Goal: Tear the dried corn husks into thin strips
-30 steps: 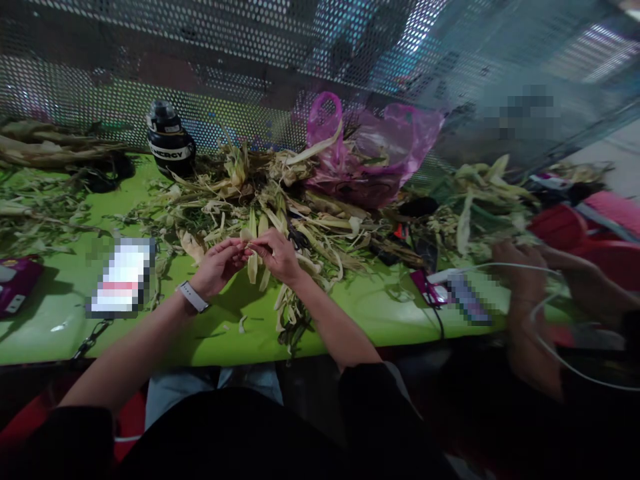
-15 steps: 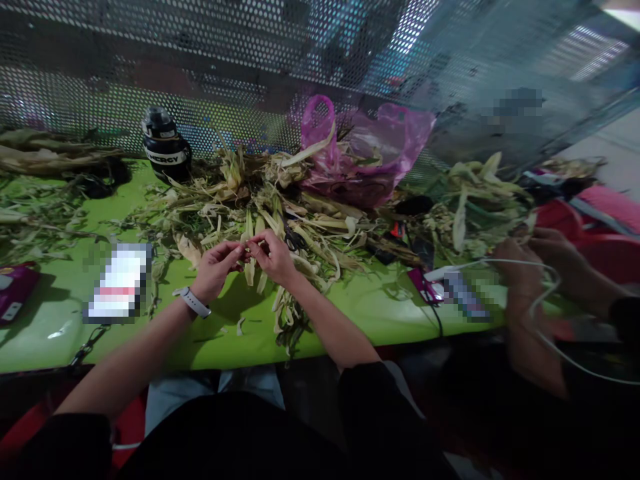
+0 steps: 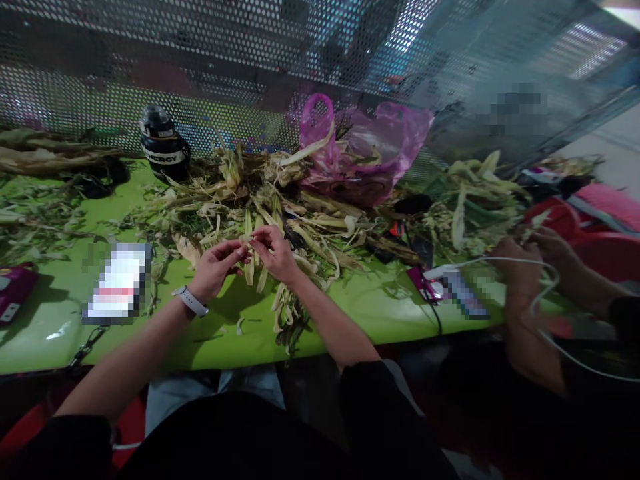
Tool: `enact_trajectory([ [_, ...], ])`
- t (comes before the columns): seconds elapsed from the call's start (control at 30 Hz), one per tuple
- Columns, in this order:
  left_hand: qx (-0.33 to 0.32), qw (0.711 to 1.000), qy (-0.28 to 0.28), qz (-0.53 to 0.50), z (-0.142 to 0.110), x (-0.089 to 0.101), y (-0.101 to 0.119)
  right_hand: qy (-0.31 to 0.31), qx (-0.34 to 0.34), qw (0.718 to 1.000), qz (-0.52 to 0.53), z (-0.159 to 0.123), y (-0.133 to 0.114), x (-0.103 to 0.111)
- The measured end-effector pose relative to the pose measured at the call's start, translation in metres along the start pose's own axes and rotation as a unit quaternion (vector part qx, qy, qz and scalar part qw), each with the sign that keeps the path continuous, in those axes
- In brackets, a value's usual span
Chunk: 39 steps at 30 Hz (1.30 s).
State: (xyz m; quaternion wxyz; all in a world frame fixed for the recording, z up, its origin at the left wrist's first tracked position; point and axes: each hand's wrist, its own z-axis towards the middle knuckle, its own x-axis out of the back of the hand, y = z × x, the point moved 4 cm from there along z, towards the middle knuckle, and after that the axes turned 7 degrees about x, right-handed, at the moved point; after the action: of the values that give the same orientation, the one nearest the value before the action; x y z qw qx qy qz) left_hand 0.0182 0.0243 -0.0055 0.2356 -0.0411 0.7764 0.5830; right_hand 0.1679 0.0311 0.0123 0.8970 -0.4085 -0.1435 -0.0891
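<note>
My left hand [image 3: 219, 264] and my right hand [image 3: 276, 252] meet above the front of a heap of dried pale-green leaves and stalks [image 3: 225, 193]. Between their fingertips is a small pale piece of dried leaf [image 3: 245, 239], pinched from both sides. Its exact shape is partly covered by the fingers. Long flat leaf strips [image 3: 262, 277] lie just beneath the hands. Close behind my right hand, dark-handled scissors [image 3: 295, 238] rest among the leaves. A bunch of thin dried strands [image 3: 290, 317] hangs toward the table's front edge below my right wrist.
On the green table [image 3: 200, 347] are a phone [image 3: 119, 283], a black bottle [image 3: 164, 150], a pink plastic bag [image 3: 370, 163] and a purple power bank [image 3: 425, 285] with a white cable. At right, a co-worker's hands [image 3: 533, 257] hold leaves. A perforated metal panel [image 3: 225, 67] stands behind.
The small pale piece between my fingertips shows more now. My right hand has shifted slightly; my left fingers have spread a little. The co-worker's hands have lifted a leaf piece into view.
</note>
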Motion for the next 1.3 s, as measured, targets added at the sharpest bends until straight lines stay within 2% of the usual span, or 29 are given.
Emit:
enact_trajectory([
  [0.1, 0.007, 1.0, -0.013, 0.002, -0.001, -0.002, 0.0, -0.006, 0.008, 1.0, -0.001, 0.0, 0.001, 0.002],
  [0.27, -0.003, 1.0, 0.003, -0.015, -0.001, 0.001, 0.001, -0.002, 0.016, 1.0, -0.014, 0.001, -0.002, 0.004],
  [0.5, 0.013, 0.997, 0.0, -0.075, 0.002, 0.005, -0.002, -0.062, 0.116, 0.989, -0.069, 0.006, -0.012, 0.004],
  [0.67, 0.035, 0.994, 0.006, -0.103, 0.002, 0.005, -0.003, -0.044, 0.145, 0.983, -0.104, 0.003, -0.008, 0.001],
  [0.83, 0.039, 0.993, -0.002, -0.108, 0.003, 0.005, -0.004, -0.029, 0.112, 0.986, -0.122, -0.001, -0.003, -0.002],
  [1.0, 0.001, 0.997, -0.012, -0.073, 0.0, 0.002, -0.004, -0.002, 0.096, 0.988, -0.125, -0.002, -0.003, -0.005],
  [1.17, -0.045, 0.999, -0.006, 0.009, -0.004, -0.002, 0.0, 0.009, 0.009, 0.998, -0.057, -0.004, 0.003, -0.007],
  [1.3, -0.085, 0.994, 0.013, 0.061, -0.005, -0.001, 0.003, 0.001, -0.01, 1.0, -0.014, -0.004, 0.004, -0.01],
])
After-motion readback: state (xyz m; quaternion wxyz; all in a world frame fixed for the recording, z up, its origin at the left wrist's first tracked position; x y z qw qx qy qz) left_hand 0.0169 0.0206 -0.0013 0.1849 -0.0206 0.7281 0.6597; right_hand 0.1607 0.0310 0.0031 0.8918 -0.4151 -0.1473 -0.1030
